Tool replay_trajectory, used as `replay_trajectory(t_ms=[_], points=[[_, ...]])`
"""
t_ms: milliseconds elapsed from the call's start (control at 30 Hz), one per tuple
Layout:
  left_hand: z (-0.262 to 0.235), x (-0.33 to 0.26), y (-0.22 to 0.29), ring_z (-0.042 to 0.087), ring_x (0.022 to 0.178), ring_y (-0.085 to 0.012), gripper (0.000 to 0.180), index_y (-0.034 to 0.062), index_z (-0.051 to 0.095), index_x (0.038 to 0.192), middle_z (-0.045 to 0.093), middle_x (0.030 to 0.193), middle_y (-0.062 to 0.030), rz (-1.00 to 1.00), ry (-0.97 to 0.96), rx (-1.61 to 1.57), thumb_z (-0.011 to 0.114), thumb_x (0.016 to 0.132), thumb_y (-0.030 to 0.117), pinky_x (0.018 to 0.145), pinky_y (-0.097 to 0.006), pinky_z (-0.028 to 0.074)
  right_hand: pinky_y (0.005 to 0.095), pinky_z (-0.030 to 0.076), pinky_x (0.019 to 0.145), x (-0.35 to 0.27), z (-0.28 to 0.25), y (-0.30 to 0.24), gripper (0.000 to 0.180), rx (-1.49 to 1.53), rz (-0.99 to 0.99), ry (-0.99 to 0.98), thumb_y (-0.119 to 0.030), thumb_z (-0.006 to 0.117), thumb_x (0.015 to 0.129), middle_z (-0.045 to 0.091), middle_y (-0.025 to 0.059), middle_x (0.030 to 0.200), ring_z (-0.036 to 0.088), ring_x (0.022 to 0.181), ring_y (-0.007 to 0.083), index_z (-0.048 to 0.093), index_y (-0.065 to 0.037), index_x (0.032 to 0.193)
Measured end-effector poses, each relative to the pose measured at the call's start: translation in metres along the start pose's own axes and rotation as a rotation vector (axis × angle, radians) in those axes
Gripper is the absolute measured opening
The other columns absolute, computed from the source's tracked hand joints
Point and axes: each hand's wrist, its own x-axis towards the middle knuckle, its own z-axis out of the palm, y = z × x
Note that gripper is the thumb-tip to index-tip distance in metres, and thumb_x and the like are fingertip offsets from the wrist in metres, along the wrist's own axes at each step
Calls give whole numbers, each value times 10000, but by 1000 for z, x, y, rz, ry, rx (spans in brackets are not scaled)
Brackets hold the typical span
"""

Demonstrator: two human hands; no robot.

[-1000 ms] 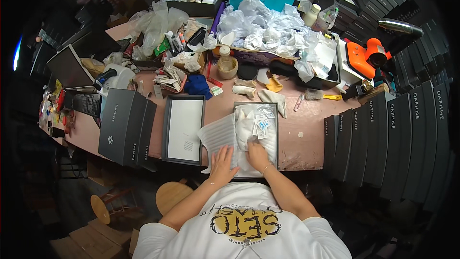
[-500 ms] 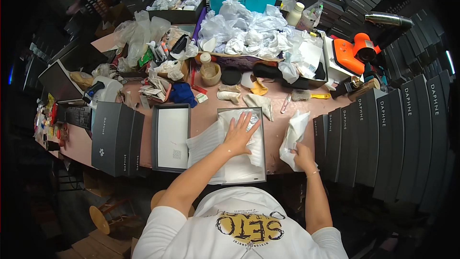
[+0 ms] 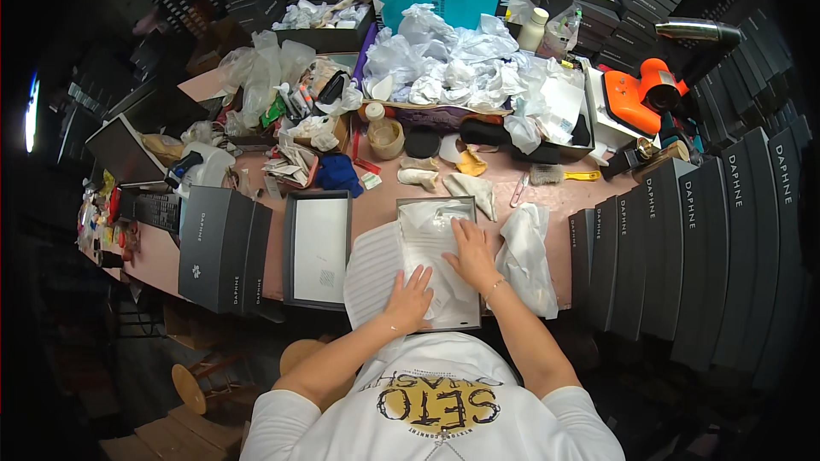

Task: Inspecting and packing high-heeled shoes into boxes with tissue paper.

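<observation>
In front of me is a grey shoebox (image 3: 477, 299) lined with white sheets. My left hand (image 3: 410, 300) lies with fingers spread near its left front side, touching the white lining. A ribbed white foam sheet (image 3: 371, 271) hangs out over the box's left edge. Over the right half of the box, my right hand (image 3: 472, 258) rests on the white wrapping with its fingers extended. What lies under the wrapping is hidden. A crumpled white tissue-like wrap (image 3: 527, 258) is on the pink table to the right of the box, touched by neither hand.
A box lid (image 3: 318, 243) with a white inside lies to the left. Dark shoeboxes stand in rows at left (image 3: 207, 243) and right (image 3: 705, 239). Behind are a brush (image 3: 547, 174), a blue cloth (image 3: 334, 174), a jar (image 3: 386, 138) and a bin of crumpled paper (image 3: 448, 55).
My right hand has let go of the white wrap, left it on the table and moved left onto the box. My left hand has shifted toward me, to the box's near-left side.
</observation>
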Motion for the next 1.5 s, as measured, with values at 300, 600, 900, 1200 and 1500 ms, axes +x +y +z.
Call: replay_trajectory(t_ms=[300, 600, 900, 1200, 1500], points=[[42, -64, -58, 227, 1371, -355, 486, 39, 574, 1187, 325, 1435, -199, -243, 406, -147, 709, 766, 241, 1086, -600, 156, 504, 344, 911, 0, 10, -4, 230, -6, -139, -93, -205, 611, 839, 622, 71, 1008, 563, 976, 232, 638, -112, 1047], [-7, -49, -20, 419, 1239, -402, 468, -4, 513, 1248, 458, 1316, -224, -120, 553, -940, 643, 825, 146, 1013, -433, 377, 435, 381, 820, -71, -11, -39, 281, 21, -218, -285, -188, 704, 740, 599, 80, 1016, 536, 983, 263, 613, -56, 971], [37, -86, -51, 195, 1387, -381, 668, 91, 471, 1333, 272, 1462, -212, -196, 107, -217, 741, 734, 210, 1072, -606, 195, 400, 388, 777, -27, -6, 5, 216, -11, -126, -116, -174, 674, 771, 603, 109, 937, 554, 890, 274, 624, -95, 965], [43, -92, -36, 58, 1424, -343, 817, -19, 287, 1417, 66, 1537, -200, -643, 304, -1490, 664, 806, 371, 1124, -444, 178, 231, 444, 586, -109, -48, 39, 170, 925, 807, -503, -197, 594, 912, 598, -2, 733, 554, 677, 89, 641, -39, 951], [109, -62, -84, 503, 1107, -269, 689, 35, 334, 1385, 477, 1248, -131, -796, 346, -2248, 704, 826, 193, 904, -525, 431, 406, 474, 869, -38, -32, -84, 441, 287, -134, -713, -231, 672, 821, 614, 227, 1086, 591, 1009, 363, 574, -11, 1190]])
